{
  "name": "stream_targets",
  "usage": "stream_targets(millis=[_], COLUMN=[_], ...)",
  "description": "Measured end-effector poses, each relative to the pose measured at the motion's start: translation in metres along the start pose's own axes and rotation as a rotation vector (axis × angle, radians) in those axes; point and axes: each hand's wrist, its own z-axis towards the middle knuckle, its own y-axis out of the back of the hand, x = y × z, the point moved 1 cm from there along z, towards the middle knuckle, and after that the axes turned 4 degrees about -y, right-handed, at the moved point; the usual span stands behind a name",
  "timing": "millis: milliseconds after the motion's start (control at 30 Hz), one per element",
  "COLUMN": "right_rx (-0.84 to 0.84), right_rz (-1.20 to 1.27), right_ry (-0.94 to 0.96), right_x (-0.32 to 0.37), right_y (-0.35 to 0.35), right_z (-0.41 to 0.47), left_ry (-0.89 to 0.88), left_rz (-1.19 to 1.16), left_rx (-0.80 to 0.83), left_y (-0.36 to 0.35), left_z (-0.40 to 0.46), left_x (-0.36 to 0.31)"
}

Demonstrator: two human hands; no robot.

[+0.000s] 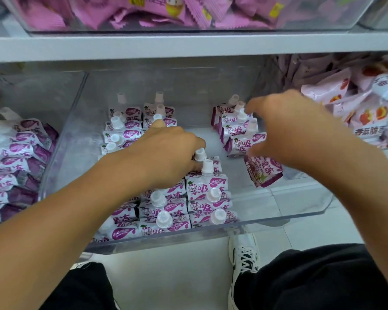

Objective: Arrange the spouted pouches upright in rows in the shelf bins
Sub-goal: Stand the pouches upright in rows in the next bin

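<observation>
A clear plastic shelf bin (278,220) holds white-and-purple spouted pouches with white caps. Upright rows stand at the back left (121,128), the front middle (202,198) and the back right (238,130). One pouch (264,171) lies tilted on the bin floor at the right. My left hand (166,151) is curled around a pouch (199,155) at the head of the front middle rows. Over the back right row, my right hand (285,128) hovers with fingers spread, forefinger and thumb spanning the row's ends, above the tilted pouch.
A second bin (16,153) at the left holds a loose heap of the same pouches. Pink snack bags (356,104) fill the bin at the right. The shelf board (188,44) above carries a bin of pink packets. My shoe (244,256) stands on the tiled floor below.
</observation>
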Motion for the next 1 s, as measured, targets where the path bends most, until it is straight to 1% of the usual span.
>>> stream_targets(millis=[33, 67, 167, 200, 233, 333, 400, 467, 567, 633, 667, 767, 867, 967, 1000], right_rx=[0.052, 0.056, -0.089, -0.102, -0.088, 0.025, 0.008, -0.044, -0.037, 0.033, 0.082, 0.235, 0.347, 0.403, 0.422], right_rz=[-0.017, -0.023, 0.003, 0.016, 0.021, -0.039, -0.071, 0.012, 0.287, 0.444, 0.473, 0.447, 0.465, 0.478, 0.479], right_ry=[-0.012, -0.015, 0.028, 0.038, 0.048, 0.096, 0.141, 0.147, 0.218, 0.291, 0.305, 0.302, 0.331, 0.331, 0.313], right_x=[0.005, 0.008, 0.008, 0.007, 0.007, 0.012, 0.016, 0.015, 0.020, 0.029, 0.032, 0.031, 0.032, 0.035, 0.036], right_y=[-0.008, -0.016, -0.023, -0.023, -0.024, -0.032, -0.032, -0.024, -0.019, -0.023, -0.027, -0.038, -0.043, -0.043, -0.043], right_z=[0.003, 0.007, 0.022, 0.024, 0.024, 0.019, 0.020, 0.027, 0.037, 0.038, 0.040, 0.046, 0.049, 0.049, 0.049], left_ry=[0.002, 0.003, -0.001, -0.007, -0.011, -0.008, -0.001, -0.008, -0.027, -0.036, -0.035, -0.017, 0.019, 0.080, 0.095], left_rz=[-0.022, -0.042, -0.096, -0.107, -0.115, -0.135, -0.146, -0.141, -0.146, -0.140, -0.138, -0.188, -0.234, -0.084, -0.032], left_rx=[0.007, 0.019, 0.050, 0.052, 0.053, 0.059, 0.064, 0.067, 0.050, 0.030, 0.026, 0.015, 0.015, -0.038, -0.025], left_y=[0.000, -0.001, -0.002, -0.003, -0.003, -0.003, -0.002, -0.002, -0.001, 0.004, 0.006, 0.016, 0.023, 0.021, 0.018], left_z=[0.000, 0.000, 0.000, 0.000, -0.001, -0.001, -0.001, 0.000, 0.000, -0.001, -0.001, -0.004, -0.006, 0.001, 0.004], left_x=[0.001, 0.003, 0.009, 0.010, 0.010, 0.011, 0.010, 0.010, 0.010, 0.010, 0.011, 0.015, 0.020, 0.022, 0.021])
